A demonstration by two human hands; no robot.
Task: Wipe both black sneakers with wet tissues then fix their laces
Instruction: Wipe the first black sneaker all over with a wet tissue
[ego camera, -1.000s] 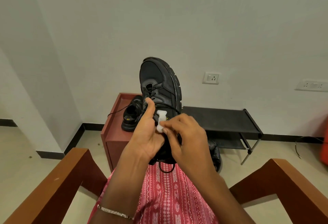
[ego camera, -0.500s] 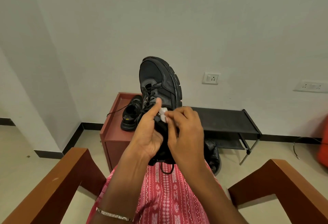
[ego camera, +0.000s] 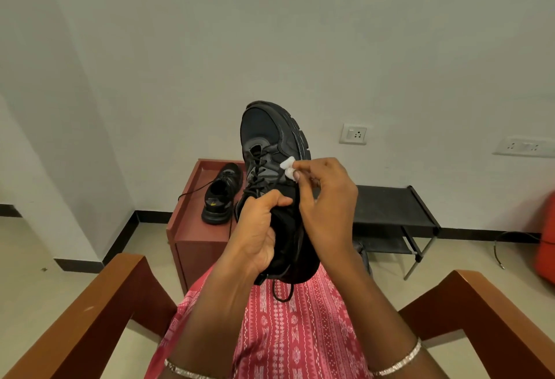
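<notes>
Wet tissue [ego camera: 287, 167] now higher on sneaker [ego camera: 271, 150] (right hand [ego camera: 326, 198] pinching).

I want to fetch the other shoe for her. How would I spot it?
Look at the reddish-brown low cabinet against the white wall, left of the black shoe rack. The second black sneaker sits on its top, toe toward the wall. Unlike the held sneaker, it rests untouched, one lace trailing left.

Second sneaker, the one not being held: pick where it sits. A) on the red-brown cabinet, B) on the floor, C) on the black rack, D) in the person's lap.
A: the second sneaker rests on top of the red-brown cabinet, left of the black rack, a loose lace trailing off it.
</notes>
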